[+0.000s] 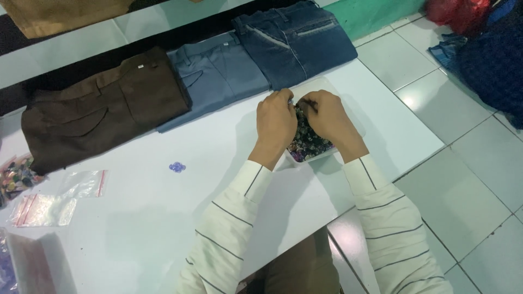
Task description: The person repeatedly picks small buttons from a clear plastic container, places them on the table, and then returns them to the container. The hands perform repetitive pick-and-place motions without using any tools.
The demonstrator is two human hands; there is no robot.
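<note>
Both of your hands are curled down over a white tray of buttons that sits near the right edge of the white table. Your left hand has its fingers bent and its tips pushed into the pile, and your right hand is bent the same way, tips close to the left ones. You seem to be pinching at something small between them, but the fingers hide it, so I cannot tell if either hand really holds a button. The buttons look small, hard, light and smooth, so they will likely slip and roll; pick one by its rim with your fingertips. Along the far edge lie three folded trousers: brown trousers, grey-blue trousers and dark blue jeans. A small blue button lies alone near the middle, and clear little bags rest by the left edge.
</note>
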